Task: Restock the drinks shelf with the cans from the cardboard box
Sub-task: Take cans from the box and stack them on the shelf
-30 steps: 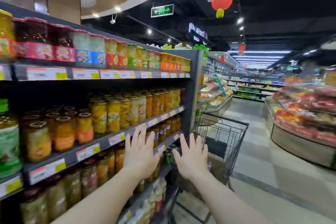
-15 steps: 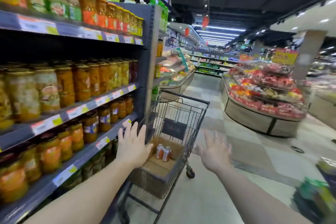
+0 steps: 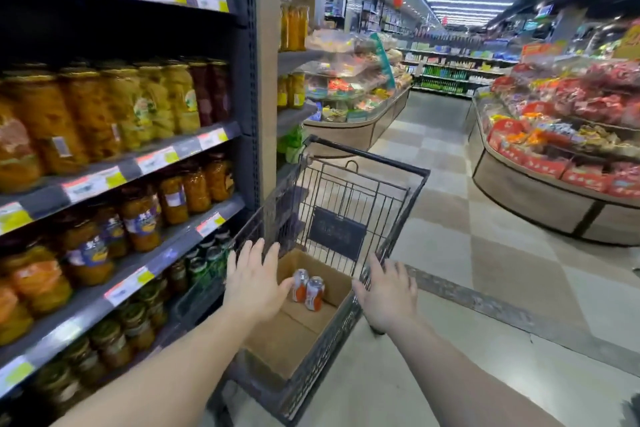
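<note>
Both forearms reach forward from the bottom of the view, bare, palms facing down. The left hand (image 3: 254,282) hangs over the near left part of the cardboard box (image 3: 298,340), fingers straight and spread, holding nothing. The right hand (image 3: 388,295) is out at the right rim of the shopping trolley (image 3: 346,184), fingers spread and relaxed, nothing in its grasp either; whether it touches the wire is too close to call.

Down in the box stand two cans (image 3: 309,289), upright, side by side and touching, orange and white with silver tops. They sit against the far wall of the box, just beside the left hand's fingertips and between the two hands. Their labels are too blurred to read.

The box fills the trolley's basket. A dark plaque (image 3: 336,234) hangs on the trolley's far end, its writing illegible.

To the left, the shelves (image 3: 114,284) carry glass jars (image 3: 138,218) of orange and yellow preserved fruit, with price tags (image 3: 128,282) along the edges, print unreadable. Beyond, a checked floor (image 3: 450,218) runs past a display island (image 3: 554,163) of red packets.
</note>
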Demonstrator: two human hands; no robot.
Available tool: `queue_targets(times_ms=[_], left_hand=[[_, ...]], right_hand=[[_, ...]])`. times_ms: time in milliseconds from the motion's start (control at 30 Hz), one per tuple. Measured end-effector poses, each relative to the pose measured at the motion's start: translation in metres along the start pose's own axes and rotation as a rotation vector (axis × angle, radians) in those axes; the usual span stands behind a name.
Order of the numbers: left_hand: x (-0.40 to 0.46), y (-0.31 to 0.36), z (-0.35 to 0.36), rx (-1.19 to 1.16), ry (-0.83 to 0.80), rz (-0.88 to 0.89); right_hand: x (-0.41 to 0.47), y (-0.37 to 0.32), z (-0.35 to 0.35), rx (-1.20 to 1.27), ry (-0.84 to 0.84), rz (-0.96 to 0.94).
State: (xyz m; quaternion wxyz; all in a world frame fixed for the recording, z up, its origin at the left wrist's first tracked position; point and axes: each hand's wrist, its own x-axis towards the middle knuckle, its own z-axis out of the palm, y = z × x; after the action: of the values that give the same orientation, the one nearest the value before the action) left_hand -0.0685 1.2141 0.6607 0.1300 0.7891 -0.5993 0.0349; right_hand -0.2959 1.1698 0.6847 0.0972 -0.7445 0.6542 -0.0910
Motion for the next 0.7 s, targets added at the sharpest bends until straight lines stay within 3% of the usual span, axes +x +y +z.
queue_targets(times_ms=[367, 567, 700], left_hand=[[0.101, 0.016, 0.067, 0.019, -0.141, -0.083], [0.167, -0.005, 0.134, -0.043, -0.310, -0.043], [0.221, -0.025, 0.201, -0.076, -0.496, 0.013]], right_hand=[[0.151, -0.015, 0.058, 0.076, -0.140, -0.137], [0.220, -0.030, 0.133, 0.051, -0.262, -0.064], [0.264, -0.030, 0.200, 0.042, -0.402, 0.099]])
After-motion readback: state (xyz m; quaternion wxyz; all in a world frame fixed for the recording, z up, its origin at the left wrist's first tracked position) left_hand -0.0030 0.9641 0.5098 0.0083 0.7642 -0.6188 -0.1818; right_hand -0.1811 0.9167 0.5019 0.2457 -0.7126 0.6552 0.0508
